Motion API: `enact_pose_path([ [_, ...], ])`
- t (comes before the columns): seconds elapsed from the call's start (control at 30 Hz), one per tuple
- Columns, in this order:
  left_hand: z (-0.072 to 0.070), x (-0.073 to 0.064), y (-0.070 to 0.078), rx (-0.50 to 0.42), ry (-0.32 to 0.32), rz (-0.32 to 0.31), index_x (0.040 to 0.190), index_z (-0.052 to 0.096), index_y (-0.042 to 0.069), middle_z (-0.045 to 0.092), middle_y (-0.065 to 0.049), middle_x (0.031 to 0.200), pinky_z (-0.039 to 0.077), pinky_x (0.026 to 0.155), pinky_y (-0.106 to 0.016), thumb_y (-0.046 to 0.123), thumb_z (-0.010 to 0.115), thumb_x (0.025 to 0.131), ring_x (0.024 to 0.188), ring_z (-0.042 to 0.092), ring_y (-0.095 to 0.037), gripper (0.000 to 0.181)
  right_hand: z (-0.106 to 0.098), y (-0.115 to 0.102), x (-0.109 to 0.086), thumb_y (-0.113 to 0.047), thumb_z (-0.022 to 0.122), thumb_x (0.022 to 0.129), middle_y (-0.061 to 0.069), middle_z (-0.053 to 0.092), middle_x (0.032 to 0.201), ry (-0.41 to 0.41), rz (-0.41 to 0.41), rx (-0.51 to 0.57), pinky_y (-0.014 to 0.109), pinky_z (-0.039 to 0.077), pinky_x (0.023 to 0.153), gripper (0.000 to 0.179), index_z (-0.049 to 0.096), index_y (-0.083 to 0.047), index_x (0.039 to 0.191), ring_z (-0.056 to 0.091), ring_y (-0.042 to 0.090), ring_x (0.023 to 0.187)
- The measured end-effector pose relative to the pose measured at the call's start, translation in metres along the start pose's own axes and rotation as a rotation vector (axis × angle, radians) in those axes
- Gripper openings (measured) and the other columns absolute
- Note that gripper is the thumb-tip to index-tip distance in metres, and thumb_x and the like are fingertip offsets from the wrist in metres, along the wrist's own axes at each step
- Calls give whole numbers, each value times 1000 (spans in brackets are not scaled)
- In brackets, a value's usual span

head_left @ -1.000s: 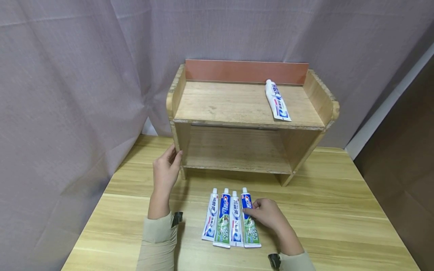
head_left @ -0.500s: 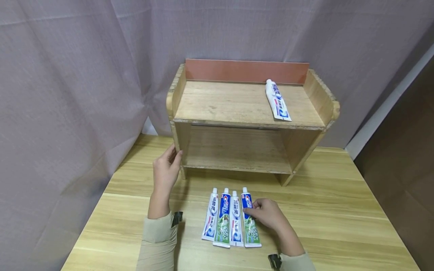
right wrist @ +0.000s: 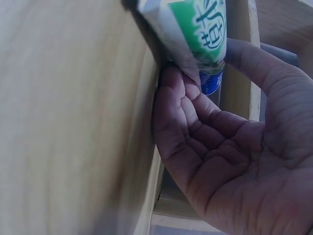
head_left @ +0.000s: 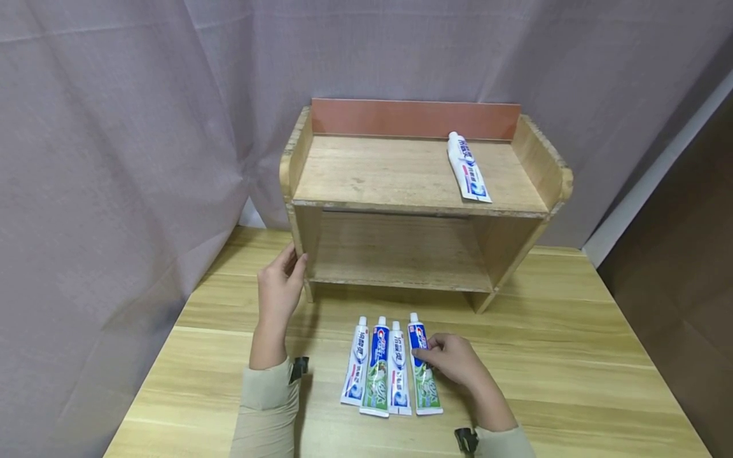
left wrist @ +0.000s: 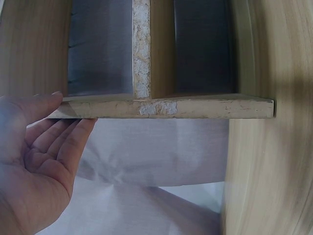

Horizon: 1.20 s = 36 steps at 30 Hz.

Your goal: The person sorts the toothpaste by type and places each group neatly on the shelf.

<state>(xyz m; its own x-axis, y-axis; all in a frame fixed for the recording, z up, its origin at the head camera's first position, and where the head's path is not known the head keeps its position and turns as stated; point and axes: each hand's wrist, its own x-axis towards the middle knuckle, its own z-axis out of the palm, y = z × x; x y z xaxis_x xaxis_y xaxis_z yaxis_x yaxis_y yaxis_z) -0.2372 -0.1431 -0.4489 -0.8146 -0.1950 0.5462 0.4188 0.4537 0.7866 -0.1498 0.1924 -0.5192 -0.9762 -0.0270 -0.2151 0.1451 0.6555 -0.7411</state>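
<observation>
A: How are the two hands posed?

B: The left hand [head_left: 279, 287] is up against the wooden shelf [head_left: 378, 168], pinching the front edge of its left side panel [left wrist: 205, 108]; the thumb lies on the inner face, the fingers along the outer one. The right hand [head_left: 456, 360] is low in front of the shelf, reaching inward; its thumb crosses the top of a blue-and-green toothpaste tube [head_left: 427, 385], its other fingers curl at the far side — a narrow grip.

A: And that tube; how does it look?

B: White cap towards the shelf, blue upper part, leafy green lower part, flat end facing away from the shelf; whether it touches the table [head_left: 572, 356] I cannot tell.

A: Its neighbours?

B: Also in front of the shelf, caps towards it; from the left, a white tube [head_left: 356, 364], a second blue-and-green tube [head_left: 376, 375] and another white tube [head_left: 397, 372] — a narrow gap parts this last one from the held tube. One more white tube, the shelf-top tube [head_left: 468, 168], lies right of centre on the shelf's upper board.
</observation>
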Motion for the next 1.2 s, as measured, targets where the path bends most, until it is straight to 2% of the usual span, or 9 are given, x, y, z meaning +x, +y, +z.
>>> enact_pose_path([
  [0.87, 0, 1, -1, -4, -4, -6, 129, 67, 3, 71, -20, 116, 61, 86, -27, 11, 69, 97, 104, 71, -28, 33, 0, 0, 0, -31, 83, 83, 4, 61, 71, -4, 19, 119, 22, 46, 50, 31, 68, -5, 88, 53, 17, 63],
  [1.2, 0, 1, -2, -10, 1, 4, 128, 68, 2, 71, -21, 115, 62, 85, -28, 9, 68, 97, 104, 71, -29, 32, 1, -1, 0, -24, 82, 83, 6, 64, 75, 2, 19, 144, 22, 50, 55, 27, 69, -2, 90, 57, 18, 68],
])
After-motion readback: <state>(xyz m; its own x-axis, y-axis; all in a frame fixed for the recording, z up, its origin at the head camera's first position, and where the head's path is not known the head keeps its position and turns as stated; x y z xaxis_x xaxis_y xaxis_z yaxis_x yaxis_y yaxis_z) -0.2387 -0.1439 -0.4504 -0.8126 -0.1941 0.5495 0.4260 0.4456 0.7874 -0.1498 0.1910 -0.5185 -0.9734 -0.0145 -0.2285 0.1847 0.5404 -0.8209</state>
